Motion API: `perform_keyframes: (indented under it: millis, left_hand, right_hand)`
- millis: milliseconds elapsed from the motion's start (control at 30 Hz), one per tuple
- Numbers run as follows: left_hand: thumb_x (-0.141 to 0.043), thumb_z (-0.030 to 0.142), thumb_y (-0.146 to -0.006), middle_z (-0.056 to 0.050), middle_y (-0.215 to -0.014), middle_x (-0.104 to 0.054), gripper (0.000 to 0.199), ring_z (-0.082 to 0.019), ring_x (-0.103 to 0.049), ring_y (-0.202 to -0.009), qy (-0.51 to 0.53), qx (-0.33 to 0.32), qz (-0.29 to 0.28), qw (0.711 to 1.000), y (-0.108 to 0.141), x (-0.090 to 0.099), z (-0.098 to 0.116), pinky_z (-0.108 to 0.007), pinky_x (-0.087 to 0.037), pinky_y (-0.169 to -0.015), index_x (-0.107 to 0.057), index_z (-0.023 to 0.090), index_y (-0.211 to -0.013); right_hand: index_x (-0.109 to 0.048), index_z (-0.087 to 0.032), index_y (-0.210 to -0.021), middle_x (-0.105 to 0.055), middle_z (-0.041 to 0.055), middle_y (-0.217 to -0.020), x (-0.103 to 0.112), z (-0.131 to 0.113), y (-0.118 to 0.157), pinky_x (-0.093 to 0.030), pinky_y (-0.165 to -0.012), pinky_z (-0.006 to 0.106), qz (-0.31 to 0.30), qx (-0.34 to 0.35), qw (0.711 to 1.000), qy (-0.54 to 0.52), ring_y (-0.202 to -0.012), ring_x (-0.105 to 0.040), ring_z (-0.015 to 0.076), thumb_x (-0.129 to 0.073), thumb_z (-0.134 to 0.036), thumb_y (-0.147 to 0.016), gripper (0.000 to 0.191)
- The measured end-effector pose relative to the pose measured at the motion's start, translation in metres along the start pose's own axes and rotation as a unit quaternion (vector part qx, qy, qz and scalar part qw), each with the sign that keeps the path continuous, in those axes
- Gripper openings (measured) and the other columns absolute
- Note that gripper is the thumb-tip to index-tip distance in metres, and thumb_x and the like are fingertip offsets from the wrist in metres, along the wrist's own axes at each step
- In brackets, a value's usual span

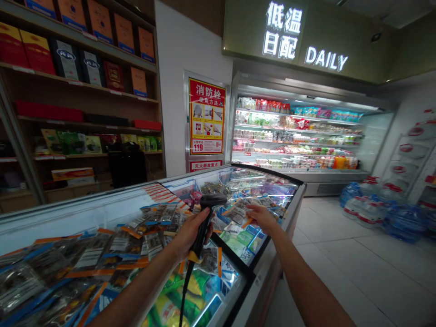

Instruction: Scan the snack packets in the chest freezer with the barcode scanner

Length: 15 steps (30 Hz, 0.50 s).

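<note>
My left hand (191, 230) is wrapped round the handle of a black barcode scanner (213, 200) with a yellowish lower end. Its cord hangs down toward the bottom of the view. The scanner's head is tilted over the glass-topped freezer (256, 282). Farther right, my right hand (265, 219) pinches the edge of a clear packet (236, 211) with an orange border, which lies over the freezer top. Many similar packets (91, 252) with orange and blue edges are spread to the left of my left hand. Their dark contents are hard to make out.
Green and yellow bags (170, 305) lie under the glass. A wooden shelf unit (102, 119) with boxes stands left. A lit chiller (272, 126) is behind, and large water bottles (408, 221) stand on the tiled floor (340, 259) at right.
</note>
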<state>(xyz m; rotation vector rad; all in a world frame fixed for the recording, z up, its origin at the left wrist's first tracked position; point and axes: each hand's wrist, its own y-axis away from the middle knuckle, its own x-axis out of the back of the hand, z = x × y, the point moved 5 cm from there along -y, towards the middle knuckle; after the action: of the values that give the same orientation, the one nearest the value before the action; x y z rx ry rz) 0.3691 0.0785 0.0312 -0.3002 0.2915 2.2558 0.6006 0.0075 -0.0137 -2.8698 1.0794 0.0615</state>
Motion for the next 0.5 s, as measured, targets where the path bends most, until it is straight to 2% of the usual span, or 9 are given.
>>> perform_keyframes:
  millis: [67, 200, 333, 500]
  left_hand:
    - [-0.056, 0.047, -0.069, 0.0, -0.055, -0.056, 0.034, -0.007, -0.048, -0.039, 0.001, -0.006, 0.001, 1.0, 0.001, 0.0, 0.002, -0.017, -0.035, -0.035, -0.055, 0.015, -0.08]
    - [-0.055, 0.047, -0.07, 0.0, -0.054, -0.056, 0.033, -0.007, -0.047, -0.038, -0.003, -0.007, 0.0, 1.0, -0.001, 0.001, 0.001, -0.017, -0.036, -0.034, -0.055, 0.015, -0.078]
    - [-0.055, 0.046, -0.07, -0.001, -0.054, -0.056, 0.033, -0.008, -0.048, -0.039, -0.006, 0.004, 0.002, 1.0, -0.001, 0.001, -0.001, -0.018, -0.037, -0.034, -0.056, 0.015, -0.077]
    - [-0.057, 0.044, -0.069, 0.0, -0.054, -0.056, 0.031, -0.007, -0.049, -0.04, 0.001, 0.003, 0.014, 1.0, 0.004, -0.002, 0.002, -0.016, -0.036, -0.034, -0.056, 0.015, -0.078]
  right_hand:
    - [-0.063, -0.016, -0.074, -0.062, 0.0, -0.057, -0.011, 0.003, -0.006, -0.046, -0.055, 0.03, 0.033, 0.038, 0.999, -0.019, -0.053, -0.057, 0.0153, -0.064, -0.016, -0.048, 0.026]
    - [-0.064, -0.017, -0.064, -0.065, 0.0022, -0.063, -0.028, 0.017, -0.017, -0.046, -0.06, 0.032, 0.056, 0.075, 0.995, -0.016, -0.062, -0.059, 0.0187, -0.061, -0.02, -0.05, 0.015]
    - [-0.064, -0.017, -0.066, -0.066, 0.0018, -0.063, -0.023, 0.026, -0.023, -0.045, -0.063, 0.032, 0.099, 0.107, 0.989, 0.003, -0.065, -0.059, 0.0196, -0.059, -0.021, -0.052, 0.015]
    - [-0.065, -0.017, -0.07, -0.066, 0.002, -0.065, -0.017, 0.029, -0.024, -0.045, -0.064, 0.032, 0.103, 0.13, 0.985, 0.04, -0.065, -0.059, 0.0185, -0.056, -0.02, -0.054, 0.018]
